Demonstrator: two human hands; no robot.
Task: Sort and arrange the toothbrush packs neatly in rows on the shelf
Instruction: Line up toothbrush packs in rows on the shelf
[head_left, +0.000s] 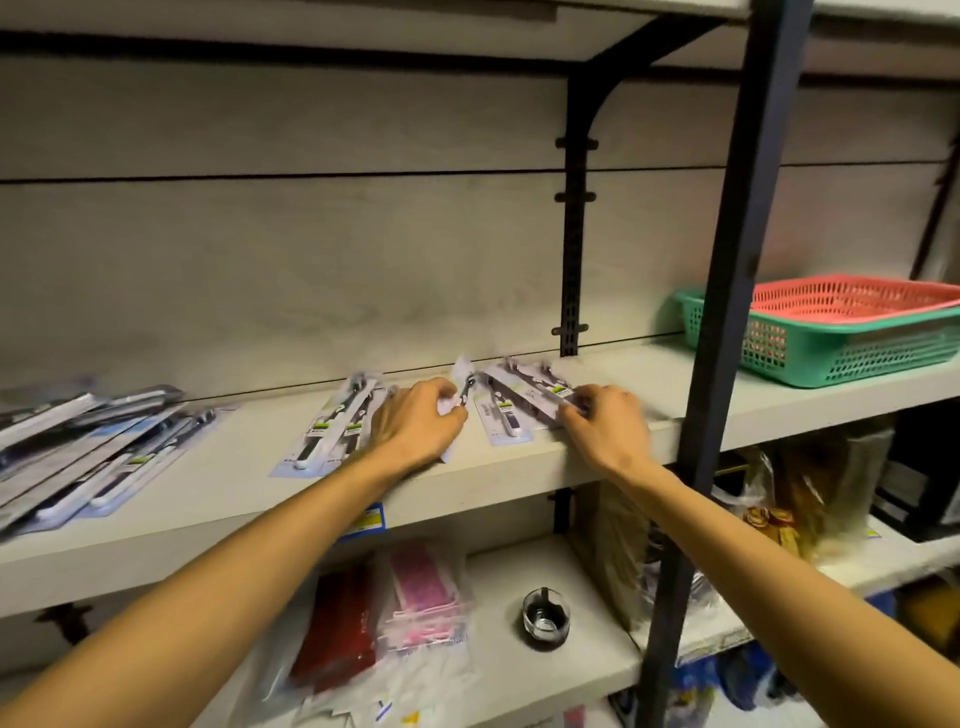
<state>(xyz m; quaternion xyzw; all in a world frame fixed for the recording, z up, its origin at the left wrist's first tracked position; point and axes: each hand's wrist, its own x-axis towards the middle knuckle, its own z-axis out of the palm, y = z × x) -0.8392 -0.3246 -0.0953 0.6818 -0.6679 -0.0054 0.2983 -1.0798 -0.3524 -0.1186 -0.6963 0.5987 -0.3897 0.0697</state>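
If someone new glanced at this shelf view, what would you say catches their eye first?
Probably the two bare arms reaching in: the left hand grips a toothbrush pack mid-shelf, and the right hand pinches another pack beside it. Next, the red basket nested in a green basket at far right, then the loose pile of packs at left.

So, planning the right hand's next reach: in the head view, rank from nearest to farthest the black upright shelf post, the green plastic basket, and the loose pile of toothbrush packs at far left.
From the right hand:
1. Black upright shelf post, just right.
2. Green plastic basket, further right.
3. Loose pile of toothbrush packs, far left.
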